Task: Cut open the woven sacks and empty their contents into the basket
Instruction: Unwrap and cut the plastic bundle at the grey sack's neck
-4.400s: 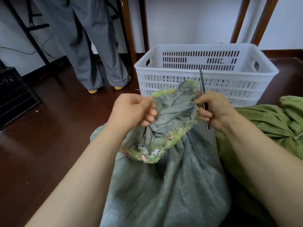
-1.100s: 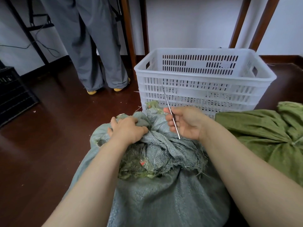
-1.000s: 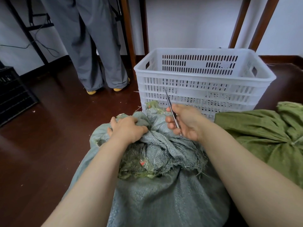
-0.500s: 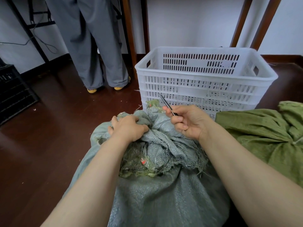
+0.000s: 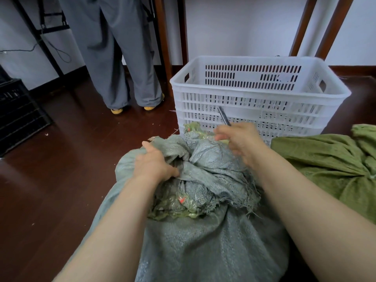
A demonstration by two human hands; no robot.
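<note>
Two sacks lie on the floor: a grey sack (image 5: 203,241) nearest the camera and a green sack (image 5: 325,163) just beside it on the right; the white basket (image 5: 258,98) stands just beyond them, near the floor's far edge by the wall; the left hand (image 5: 154,165) grips a bunched fold at the grey sack's torn mouth, fingers clenched in the weave; the right hand (image 5: 240,143), blurred, holds a thin metal blade (image 5: 223,118), fingers curled round it, tip pointing up before the basket's near wall; green plastic (image 5: 175,208) shows through the tear; a person in grey trousers (image 5: 122,58) stands at the far edge; a black crate (image 5: 18,112) sits at the left edge.
</note>
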